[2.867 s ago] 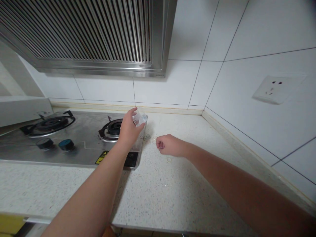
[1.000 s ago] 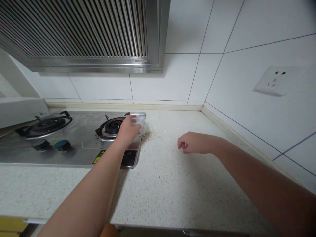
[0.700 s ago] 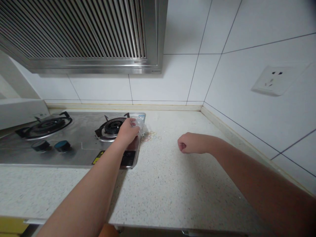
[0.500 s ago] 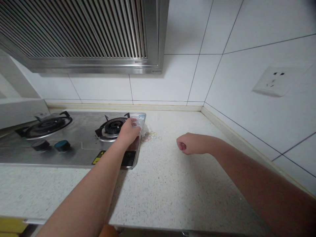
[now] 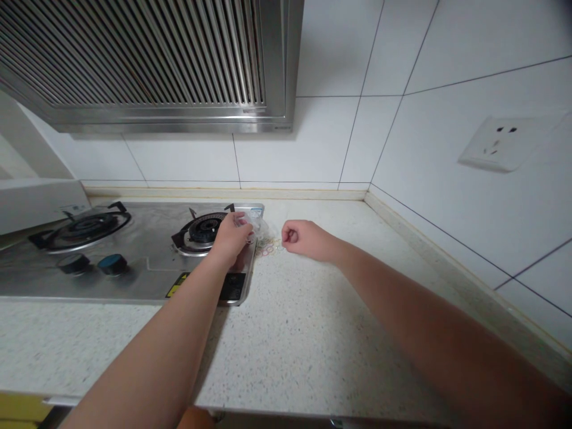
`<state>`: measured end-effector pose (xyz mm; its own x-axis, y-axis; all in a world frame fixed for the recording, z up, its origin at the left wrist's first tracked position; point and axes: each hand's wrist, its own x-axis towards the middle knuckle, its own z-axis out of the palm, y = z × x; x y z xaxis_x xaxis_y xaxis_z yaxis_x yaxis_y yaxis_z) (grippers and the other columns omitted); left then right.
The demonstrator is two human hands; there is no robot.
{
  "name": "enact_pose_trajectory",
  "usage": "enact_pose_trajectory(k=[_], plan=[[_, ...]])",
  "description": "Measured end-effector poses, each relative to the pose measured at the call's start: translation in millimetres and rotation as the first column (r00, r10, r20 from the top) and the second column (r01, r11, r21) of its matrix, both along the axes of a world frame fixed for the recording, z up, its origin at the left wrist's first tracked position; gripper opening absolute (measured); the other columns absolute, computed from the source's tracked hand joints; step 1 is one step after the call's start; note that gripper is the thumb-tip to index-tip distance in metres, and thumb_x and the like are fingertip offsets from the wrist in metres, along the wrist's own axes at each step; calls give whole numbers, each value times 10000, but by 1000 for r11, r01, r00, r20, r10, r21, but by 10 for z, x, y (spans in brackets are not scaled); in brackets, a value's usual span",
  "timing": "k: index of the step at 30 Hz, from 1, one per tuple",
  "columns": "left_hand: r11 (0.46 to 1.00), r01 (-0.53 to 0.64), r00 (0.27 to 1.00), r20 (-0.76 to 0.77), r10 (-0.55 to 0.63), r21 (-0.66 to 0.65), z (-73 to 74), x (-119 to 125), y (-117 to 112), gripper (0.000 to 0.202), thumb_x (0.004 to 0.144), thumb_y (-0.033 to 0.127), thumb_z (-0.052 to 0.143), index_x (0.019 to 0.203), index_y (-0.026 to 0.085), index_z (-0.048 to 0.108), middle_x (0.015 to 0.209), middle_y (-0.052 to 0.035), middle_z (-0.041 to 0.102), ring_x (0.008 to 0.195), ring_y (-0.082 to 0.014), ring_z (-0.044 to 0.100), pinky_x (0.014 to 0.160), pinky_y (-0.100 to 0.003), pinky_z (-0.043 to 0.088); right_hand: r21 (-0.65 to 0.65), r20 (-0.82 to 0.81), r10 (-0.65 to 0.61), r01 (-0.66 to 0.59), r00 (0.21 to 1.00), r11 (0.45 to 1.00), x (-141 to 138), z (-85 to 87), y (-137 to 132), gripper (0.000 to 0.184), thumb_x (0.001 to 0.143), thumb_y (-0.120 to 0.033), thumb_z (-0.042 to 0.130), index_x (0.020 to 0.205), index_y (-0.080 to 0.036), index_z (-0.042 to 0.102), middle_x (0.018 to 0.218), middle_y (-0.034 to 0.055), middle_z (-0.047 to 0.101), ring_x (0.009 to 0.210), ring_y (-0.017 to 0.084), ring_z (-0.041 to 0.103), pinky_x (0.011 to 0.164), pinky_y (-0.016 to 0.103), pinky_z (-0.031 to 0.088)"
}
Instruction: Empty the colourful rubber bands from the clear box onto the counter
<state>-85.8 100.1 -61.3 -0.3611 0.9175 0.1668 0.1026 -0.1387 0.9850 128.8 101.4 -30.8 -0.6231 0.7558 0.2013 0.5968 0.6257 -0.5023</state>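
Observation:
My left hand (image 5: 230,237) grips a small clear plastic bag (image 5: 255,224) at the right edge of the steel gas stove (image 5: 147,256). A little heap of thin rubber bands (image 5: 269,246) lies on the speckled countertop (image 5: 295,333) just right of the bag. My right hand (image 5: 300,238) is curled into a loose fist right beside the bands, knuckles up; whether anything is inside it is hidden.
The stove has two burners (image 5: 203,229) and two knobs (image 5: 111,263). A steel range hood (image 5: 152,59) hangs above. White tiled walls meet in a corner; a wall socket (image 5: 500,143) sits on the right wall. A white ledge (image 5: 36,202) stands at far left.
My right hand has moved left across the counter to the rubber bands. The left hand lowered the bag earlier and now holds still by the stove's edge.

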Motion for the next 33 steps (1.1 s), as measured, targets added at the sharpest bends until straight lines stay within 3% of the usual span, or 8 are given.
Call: enact_pose_trajectory(k=[3,6,10,14,18,22,28,33], plan=[[999,41,995,95,-39,-26,35,9,-39,399,735,104,646,1118,155,546,927,-52,585,641,-116,623,587,-294,574,20,-29,-21,21,999,1000,-98,-56,59,86,839,-219,573,901,-177,615,809,4,662,689,108,577,613,216,410],[996,78,984,161,-73,-29,70,8,-75,400,741,105,654,1119,164,536,929,-58,587,689,-141,634,606,-357,606,50,-4,-46,46,999,998,6,-51,66,95,851,-216,575,916,-183,636,821,14,675,694,120,594,638,230,424],[991,133,969,211,-126,-17,137,55,-142,422,731,92,668,1124,172,535,946,-63,594,695,-149,635,616,-393,624,113,83,-91,81,992,990,366,-17,16,124,822,-231,613,929,-186,657,955,69,685,838,190,620,741,297,453],[977,211,949,238,-206,4,204,137,-228,392,747,109,673,1120,161,564,988,-87,605,734,-155,638,609,-349,624,157,192,-139,109,971,981,809,-56,-80,329,756,-341,722,1032,-167,679,1040,146,669,995,316,587,874,442,446],[975,219,943,251,-218,23,211,178,-260,352,756,120,668,1095,155,578,966,-80,595,695,-138,612,572,-323,614,180,217,-172,133,961,975,1063,-135,-157,438,757,-374,745,1127,-155,660,1124,168,651,1040,335,575,904,478,447],[986,159,954,252,-166,48,191,161,-233,334,772,140,656,1091,167,560,994,-79,592,717,-144,618,596,-349,620,248,138,-154,116,978,962,889,-232,-219,224,863,-302,651,1041,-168,671,1109,127,648,1064,277,562,968,433,410],[992,95,961,252,-112,78,212,153,-232,347,772,156,657,1092,172,524,944,-57,577,697,-131,595,614,-370,623,247,156,58,-95,986,964,324,-416,-373,169,881,-346,666,1000,-236,713,1010,40,686,964,204,589,884,325,433],[990,113,959,253,-131,85,226,179,-257,342,779,174,661,1093,173,527,960,-64,582,710,-144,613,605,-368,620,283,212,79,-139,974,949,187,-484,-430,333,944,-249,543,1257,-253,656,998,86,657,963,235,557,876,376,414]])
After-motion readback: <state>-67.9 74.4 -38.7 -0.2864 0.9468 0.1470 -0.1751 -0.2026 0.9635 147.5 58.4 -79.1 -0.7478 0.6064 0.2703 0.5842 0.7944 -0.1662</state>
